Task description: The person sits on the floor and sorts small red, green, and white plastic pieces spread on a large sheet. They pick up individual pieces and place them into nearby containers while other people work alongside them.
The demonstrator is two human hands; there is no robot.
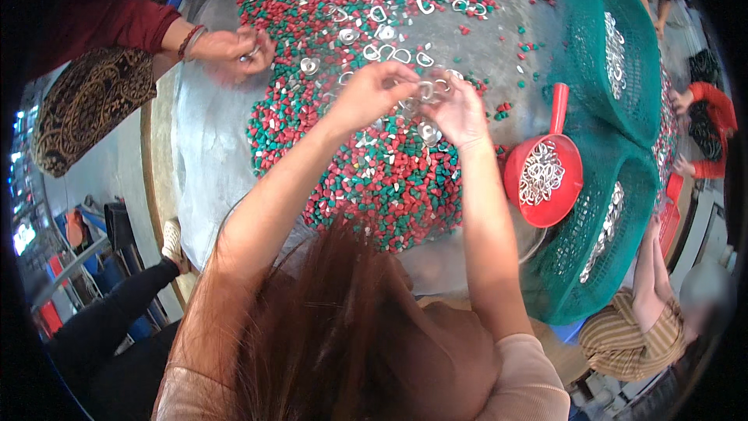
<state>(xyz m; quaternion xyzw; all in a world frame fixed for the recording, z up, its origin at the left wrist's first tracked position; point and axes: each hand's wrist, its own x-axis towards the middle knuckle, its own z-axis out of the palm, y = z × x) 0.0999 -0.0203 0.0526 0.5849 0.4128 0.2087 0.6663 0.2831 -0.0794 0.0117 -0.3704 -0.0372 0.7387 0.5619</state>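
My left hand (372, 92) and my right hand (454, 109) meet above a heap of small red and green chips (374, 179) on a grey metal table (206, 156). Between the fingertips of both hands sit small silvery metal rings (427, 90). More silvery rings (389, 31) lie scattered among the chips farther back. A red scoop (543, 175) with several rings in it rests just right of my right forearm.
Two green mesh baskets (623, 47) (600, 265) holding rings stand at the right. Another person's hands (234, 51) work at the table's left edge. A person in a striped top (631, 327) sits at lower right; another in red (713, 121) at far right.
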